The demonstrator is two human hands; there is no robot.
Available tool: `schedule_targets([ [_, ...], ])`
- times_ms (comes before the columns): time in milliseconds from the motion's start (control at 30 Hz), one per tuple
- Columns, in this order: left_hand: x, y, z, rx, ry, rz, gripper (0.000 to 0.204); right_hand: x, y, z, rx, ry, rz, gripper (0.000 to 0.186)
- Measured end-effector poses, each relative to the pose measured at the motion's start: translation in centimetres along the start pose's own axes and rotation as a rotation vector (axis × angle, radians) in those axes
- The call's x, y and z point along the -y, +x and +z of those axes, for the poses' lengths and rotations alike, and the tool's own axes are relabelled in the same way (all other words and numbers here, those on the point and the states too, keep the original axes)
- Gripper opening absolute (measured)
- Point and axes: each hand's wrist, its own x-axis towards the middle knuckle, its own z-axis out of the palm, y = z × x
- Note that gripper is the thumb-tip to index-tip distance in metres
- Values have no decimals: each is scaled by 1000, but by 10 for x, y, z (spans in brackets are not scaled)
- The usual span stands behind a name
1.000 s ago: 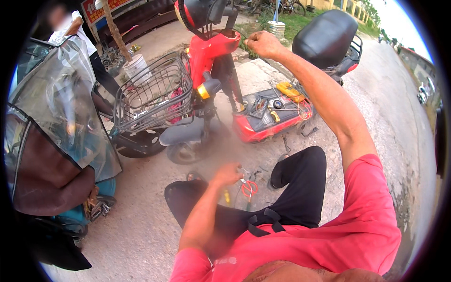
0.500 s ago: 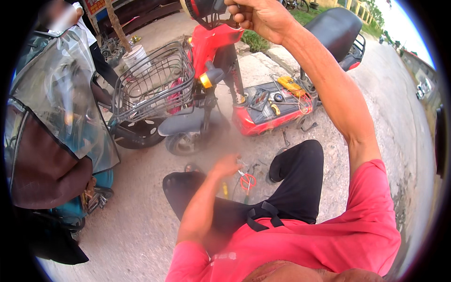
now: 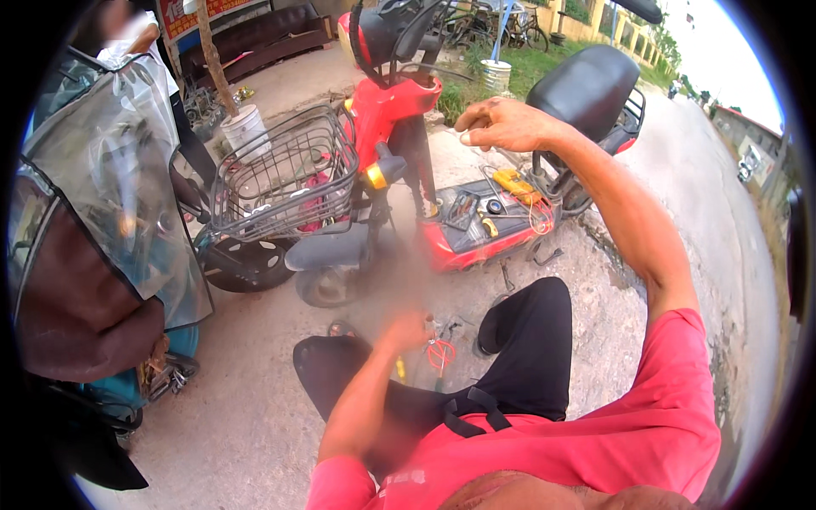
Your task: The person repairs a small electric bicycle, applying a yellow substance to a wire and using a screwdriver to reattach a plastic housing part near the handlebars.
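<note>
My left hand (image 3: 406, 330) is low between my knees, blurred by a hazy patch in the view. Its fingers cannot be made out. Right beside it, red-handled scissors (image 3: 440, 352) lie on the ground, their blades toward the hand. My right hand (image 3: 508, 126) is raised above the footboard of a red electric scooter (image 3: 476, 246), in front of its black seat (image 3: 586, 89). The right fingers are curled toward the thumb; whether anything is between them is too small to see. Cables hang loose around the scooter's opened handlebar (image 3: 399, 42).
A yellow multimeter (image 3: 515, 184) and small tools (image 3: 486, 223) rest on the footboard. The scooter's wire basket (image 3: 285, 183) is at the front. A vehicle with a clear plastic cover (image 3: 119, 178) stands at left, a person (image 3: 144, 51) behind it. White buckets (image 3: 245, 132) hold posts.
My right hand has come down from the handlebar toward the space above the footboard. The view has tipped up a little. My left hand stays by the scissors.
</note>
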Motion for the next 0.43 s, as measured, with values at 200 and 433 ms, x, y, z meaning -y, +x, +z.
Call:
schedule_targets([
  [200, -16, 14, 5, 240, -136, 117, 49, -48, 74, -81, -339, -286, 1, 43],
  [433, -72, 68, -83, 284, -126, 269, 51, -94, 191, -156, -593, -385, 132, 45],
])
